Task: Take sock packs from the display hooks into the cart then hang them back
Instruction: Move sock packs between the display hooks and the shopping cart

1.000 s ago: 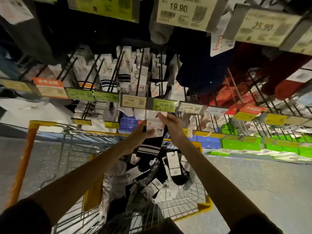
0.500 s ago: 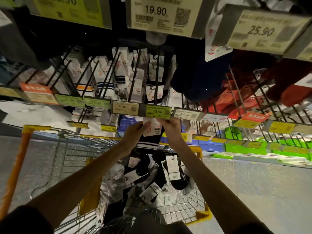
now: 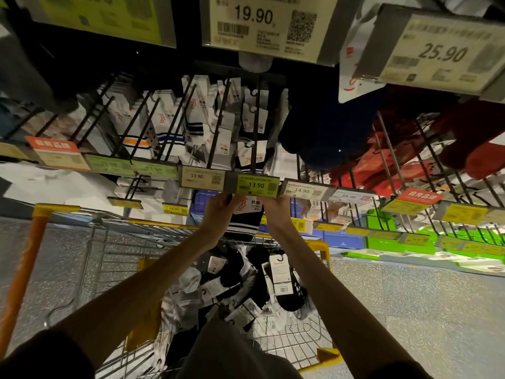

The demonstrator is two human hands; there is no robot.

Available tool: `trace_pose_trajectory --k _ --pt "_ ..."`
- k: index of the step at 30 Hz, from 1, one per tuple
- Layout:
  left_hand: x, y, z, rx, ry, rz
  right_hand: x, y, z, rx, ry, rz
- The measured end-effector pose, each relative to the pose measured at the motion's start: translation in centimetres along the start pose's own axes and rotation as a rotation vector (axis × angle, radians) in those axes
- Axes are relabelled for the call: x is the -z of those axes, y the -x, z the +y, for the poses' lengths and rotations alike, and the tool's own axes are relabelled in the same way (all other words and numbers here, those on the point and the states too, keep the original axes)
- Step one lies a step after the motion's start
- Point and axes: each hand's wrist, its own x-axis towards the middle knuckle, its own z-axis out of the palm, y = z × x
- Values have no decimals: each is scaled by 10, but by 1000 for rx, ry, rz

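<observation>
Both my hands hold one sock pack [image 3: 247, 214], a white card over black socks with white stripes, right under the green 13.90 price tag [image 3: 257, 185] at a hook's tip. My left hand [image 3: 217, 212] pinches the card's left edge. My right hand [image 3: 276, 212] grips its right edge. The card's top is hidden behind the tag. Below my arms, the wire cart [image 3: 297, 343] holds several loose black and white sock packs [image 3: 281, 277]. More white-carded packs [image 3: 254, 119] hang on the black hooks behind the tag.
Large price tags 19.90 [image 3: 259, 20] and 25.90 [image 3: 442, 53] hang close overhead. Red socks [image 3: 410, 149] hang on hooks to the right, green and blue boxes [image 3: 382, 236] sit on the low shelf. The cart's yellow rim [image 3: 57, 207] and orange handle [image 3: 24, 263] stand left. Speckled floor lies on both sides.
Both hands have lifted the striped pack from over the cart up to the underside of the 13.90 tag. The view has tilted slightly upward, closer to the hooks.
</observation>
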Motion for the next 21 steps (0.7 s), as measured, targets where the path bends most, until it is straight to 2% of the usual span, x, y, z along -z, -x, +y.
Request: trace_pose_trajectory --k 7,10,13,17,21 --pt "3 -4 3 -75 38 -19 -10 1 -2 -4 -69 39" --pt "3 -9 5 -52 66 -28 -7 -3 5 -53 -115 46" --pt "0 -15 7 -62 52 17 -5 -11 9 -27 35 95" --pt "-8 -23 7 -104 8 72 -11 -15 16 207 171 112" --pt "-11 -37 1 -114 -99 115 -20 -24 20 110 114 155"
